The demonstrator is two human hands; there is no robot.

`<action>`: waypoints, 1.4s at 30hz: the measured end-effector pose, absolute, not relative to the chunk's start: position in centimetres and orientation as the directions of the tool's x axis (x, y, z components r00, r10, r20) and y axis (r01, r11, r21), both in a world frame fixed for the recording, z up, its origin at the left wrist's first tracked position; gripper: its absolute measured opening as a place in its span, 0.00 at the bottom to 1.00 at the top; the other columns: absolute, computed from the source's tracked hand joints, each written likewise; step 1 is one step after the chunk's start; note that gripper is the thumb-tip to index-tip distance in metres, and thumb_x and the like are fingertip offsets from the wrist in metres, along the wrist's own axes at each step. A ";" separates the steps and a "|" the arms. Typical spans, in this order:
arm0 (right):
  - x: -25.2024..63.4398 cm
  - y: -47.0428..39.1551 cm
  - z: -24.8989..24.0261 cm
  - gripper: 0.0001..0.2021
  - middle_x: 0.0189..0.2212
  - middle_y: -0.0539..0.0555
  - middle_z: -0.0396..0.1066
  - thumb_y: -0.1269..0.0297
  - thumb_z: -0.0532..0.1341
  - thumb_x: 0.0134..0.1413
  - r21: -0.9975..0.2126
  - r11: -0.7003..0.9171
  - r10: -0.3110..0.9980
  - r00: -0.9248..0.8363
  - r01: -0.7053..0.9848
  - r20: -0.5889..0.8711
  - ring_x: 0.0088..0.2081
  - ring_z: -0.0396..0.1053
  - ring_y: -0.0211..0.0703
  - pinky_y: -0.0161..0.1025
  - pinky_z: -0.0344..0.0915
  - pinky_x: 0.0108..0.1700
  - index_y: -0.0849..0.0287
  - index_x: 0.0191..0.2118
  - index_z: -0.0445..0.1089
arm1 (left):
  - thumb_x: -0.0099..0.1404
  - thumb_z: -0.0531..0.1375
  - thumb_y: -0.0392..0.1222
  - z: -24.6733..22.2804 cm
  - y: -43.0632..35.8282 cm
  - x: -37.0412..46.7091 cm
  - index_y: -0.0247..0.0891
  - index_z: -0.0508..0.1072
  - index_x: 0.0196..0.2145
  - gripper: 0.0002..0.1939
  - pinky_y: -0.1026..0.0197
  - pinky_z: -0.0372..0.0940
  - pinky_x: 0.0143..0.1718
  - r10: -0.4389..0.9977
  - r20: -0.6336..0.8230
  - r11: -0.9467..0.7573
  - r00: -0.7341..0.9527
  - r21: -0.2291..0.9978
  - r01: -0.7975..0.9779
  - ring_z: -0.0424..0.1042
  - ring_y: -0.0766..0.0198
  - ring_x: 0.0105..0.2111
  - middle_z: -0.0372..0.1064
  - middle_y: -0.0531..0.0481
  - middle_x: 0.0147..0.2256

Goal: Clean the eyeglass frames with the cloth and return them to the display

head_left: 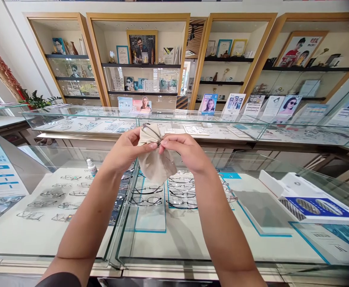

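Note:
Both my hands hold a pair of glasses and a beige cloth up above the glass display case. My left hand [128, 149] has its fingers closed on the cloth [158, 167], which hangs down below the fingers. A thin dark part of the glasses frame [150, 130] runs diagonally across the cloth. My right hand [186, 149] pinches the glasses near their middle, close to my left thumb. The cloth covers most of the lenses.
Below lie rows of glasses [146, 200] inside the glass case [162, 261]. A small white spray bottle [91, 168] stands to the left, a white and blue box [324, 209] to the right. Behind are another glass counter [102, 124] and wooden shelves [141, 65].

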State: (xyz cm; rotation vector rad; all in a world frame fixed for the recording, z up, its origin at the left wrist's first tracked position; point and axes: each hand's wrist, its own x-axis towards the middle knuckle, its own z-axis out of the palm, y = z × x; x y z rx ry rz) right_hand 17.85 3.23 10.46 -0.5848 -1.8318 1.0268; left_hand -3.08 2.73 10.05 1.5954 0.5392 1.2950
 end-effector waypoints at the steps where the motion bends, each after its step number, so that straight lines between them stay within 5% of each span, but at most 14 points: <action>1: 17.9 3.2 10.5 0.14 0.30 0.51 0.74 0.57 0.65 0.62 -0.838 0.545 0.735 -0.461 -0.036 0.497 0.38 0.67 0.43 0.43 0.61 0.46 0.55 0.27 0.80 | 0.51 0.82 0.41 9.9 2.8 -2.9 0.38 0.82 0.36 0.18 0.62 0.68 0.37 0.813 0.480 -0.426 0.329 0.876 -0.227 0.74 0.64 0.34 0.78 0.50 0.33; 5: 17.9 3.3 10.4 0.14 0.30 0.50 0.75 0.56 0.66 0.62 -0.836 0.547 0.738 -0.446 -0.044 0.507 0.39 0.68 0.43 0.44 0.61 0.49 0.55 0.26 0.79 | 0.51 0.82 0.42 9.6 2.8 -2.2 0.38 0.80 0.37 0.20 0.61 0.69 0.39 0.823 0.481 -0.425 0.302 0.875 -0.233 0.74 0.63 0.35 0.78 0.50 0.34; 11: 17.9 3.2 10.5 0.14 0.30 0.50 0.74 0.55 0.66 0.61 -0.853 0.520 0.763 -0.424 -0.044 0.487 0.38 0.66 0.43 0.44 0.60 0.49 0.54 0.26 0.79 | 0.65 0.74 0.55 9.6 2.4 -2.3 0.39 0.77 0.43 0.19 0.61 0.68 0.41 0.771 0.521 -0.477 0.366 0.854 -0.210 0.74 0.62 0.37 0.77 0.49 0.38; 16: 18.0 3.1 10.5 0.14 0.30 0.50 0.76 0.56 0.66 0.62 -0.856 0.515 0.765 -0.422 -0.051 0.486 0.39 0.68 0.43 0.44 0.60 0.51 0.53 0.26 0.80 | 0.65 0.72 0.63 9.5 2.2 -2.9 0.40 0.78 0.45 0.25 0.61 0.66 0.36 0.850 0.421 -0.375 0.316 0.906 -0.197 0.73 0.62 0.34 0.77 0.48 0.38; 24: 18.0 3.3 10.5 0.13 0.31 0.51 0.78 0.57 0.67 0.61 -0.855 0.515 0.773 -0.402 -0.053 0.491 0.40 0.69 0.45 0.45 0.62 0.53 0.53 0.26 0.80 | 0.66 0.63 0.68 9.8 2.3 -2.4 0.40 0.80 0.41 0.27 0.52 0.72 0.39 0.837 0.436 -0.336 0.331 0.886 -0.318 0.80 0.47 0.41 0.78 0.45 0.34; 36: 18.0 3.1 10.6 0.14 0.31 0.51 0.76 0.56 0.67 0.61 -0.850 0.524 0.774 -0.391 -0.048 0.499 0.39 0.68 0.44 0.46 0.61 0.52 0.54 0.26 0.79 | 0.54 0.74 0.41 10.3 1.9 -3.1 0.40 0.81 0.42 0.17 0.62 0.63 0.33 0.858 0.394 -0.338 0.331 0.916 -0.215 0.70 0.62 0.32 0.77 0.50 0.36; 42: 18.0 3.0 10.6 0.15 0.30 0.51 0.75 0.57 0.65 0.63 -0.843 0.538 0.777 -0.385 -0.001 0.497 0.37 0.67 0.44 0.45 0.60 0.47 0.54 0.26 0.78 | 0.53 0.79 0.39 10.9 1.9 -3.7 0.38 0.82 0.41 0.19 0.61 0.68 0.38 0.796 0.444 -0.413 0.411 0.895 -0.167 0.74 0.60 0.36 0.79 0.47 0.37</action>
